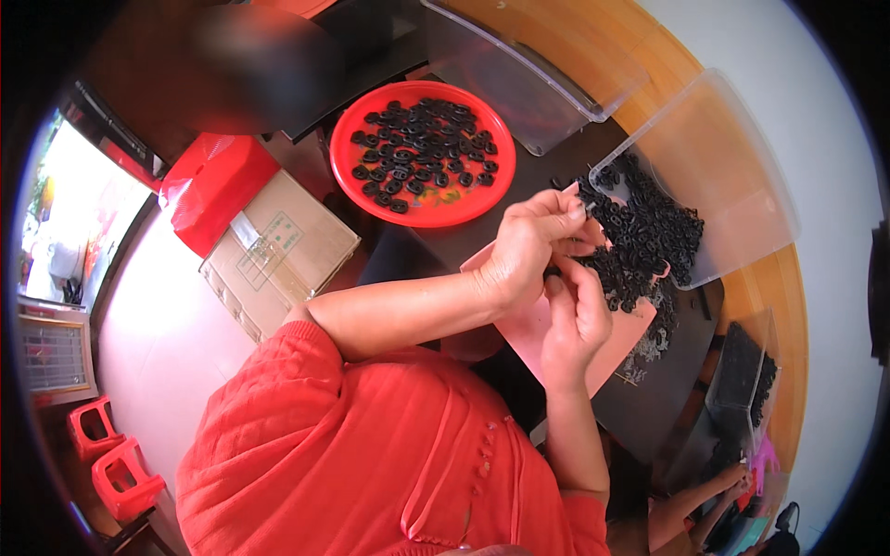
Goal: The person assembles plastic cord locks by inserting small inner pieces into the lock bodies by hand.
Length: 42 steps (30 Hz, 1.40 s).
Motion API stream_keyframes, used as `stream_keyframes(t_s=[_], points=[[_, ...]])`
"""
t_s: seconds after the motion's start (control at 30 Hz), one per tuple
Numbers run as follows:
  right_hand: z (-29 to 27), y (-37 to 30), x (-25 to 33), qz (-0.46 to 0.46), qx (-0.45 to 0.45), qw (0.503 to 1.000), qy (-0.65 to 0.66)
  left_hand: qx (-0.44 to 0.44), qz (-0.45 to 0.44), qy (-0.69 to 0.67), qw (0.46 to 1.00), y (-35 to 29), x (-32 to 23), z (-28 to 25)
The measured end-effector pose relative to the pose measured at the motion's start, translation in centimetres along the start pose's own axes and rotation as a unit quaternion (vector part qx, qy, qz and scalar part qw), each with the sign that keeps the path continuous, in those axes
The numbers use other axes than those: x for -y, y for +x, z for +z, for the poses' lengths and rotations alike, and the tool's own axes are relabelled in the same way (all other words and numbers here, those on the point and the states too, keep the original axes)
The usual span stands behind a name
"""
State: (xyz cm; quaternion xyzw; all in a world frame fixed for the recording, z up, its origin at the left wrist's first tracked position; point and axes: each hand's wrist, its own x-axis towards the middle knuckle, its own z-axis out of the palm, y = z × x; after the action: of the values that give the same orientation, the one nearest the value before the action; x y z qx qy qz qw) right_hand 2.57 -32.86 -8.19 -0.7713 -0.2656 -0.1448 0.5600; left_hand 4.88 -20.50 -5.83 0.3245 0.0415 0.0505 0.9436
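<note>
My left hand [530, 243] is closed in a pinch at the edge of a heap of small black parts [646, 218]. Something small and dark shows at its fingertips, too little to name. Just below it, my right hand [577, 322] pinches a small black part [553, 271] between thumb and finger. Both hands are over a pink sheet [524, 335] on the dark table [630, 417]. The heap spills from a clear plastic bin [742, 185] lying tipped on its side. Beyond my left forearm, a round red tray [338, 153] holds many black, ring-like pieces [422, 139].
Another clear bin [501, 65] stands at the back. Small grey scraps [654, 343] lie beside the pink sheet. A cardboard box [283, 250] and red stools [125, 477] are on the left. At lower right, another person's hands [732, 477] work near a bin of black parts [746, 380].
</note>
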Motion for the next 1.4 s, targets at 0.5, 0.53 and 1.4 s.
stream_keyframes(t_s=[0.5, 0.53, 1.4], points=[[-5.5, 1.6, -1.0, 0.291, -0.049, 0.922, 0.251, 0.022, -0.001, 0.126, 0.992, -3.2, 3.3, -3.1], [-5.2, 1.4, -1.0, 0.295, -0.056, 0.920, 0.251, 0.025, 0.005, 0.137, 0.990, -3.3, 3.6, -3.1], [-3.3, 0.6, -0.9, 0.216, -0.043, 0.928, 0.301, 0.044, 0.010, 0.203, 0.978, -3.8, 3.6, -3.0]])
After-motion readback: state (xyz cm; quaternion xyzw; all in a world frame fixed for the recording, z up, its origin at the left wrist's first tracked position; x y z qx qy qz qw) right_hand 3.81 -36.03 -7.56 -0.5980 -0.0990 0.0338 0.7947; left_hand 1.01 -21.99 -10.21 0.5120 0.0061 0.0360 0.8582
